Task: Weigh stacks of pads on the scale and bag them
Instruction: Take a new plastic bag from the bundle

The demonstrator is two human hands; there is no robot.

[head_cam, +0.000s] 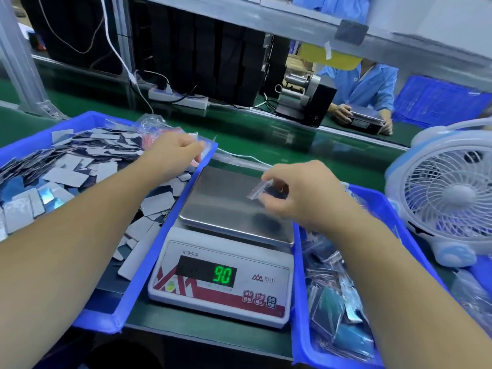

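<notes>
A white scale with a bare steel platter stands in the middle, its green display reading 90. My right hand hovers over the platter's right side and pinches a stack of dark pads in a small clear bag. My left hand reaches to the far right corner of the left blue tray, its fingers on a pile of clear bags. Several loose grey pads fill that tray.
A right blue tray holds several bagged pads. A white and blue desk fan stands at the far right. Beyond the green belt sit a power strip, a tape dispenser and another person in a blue coat at a second scale.
</notes>
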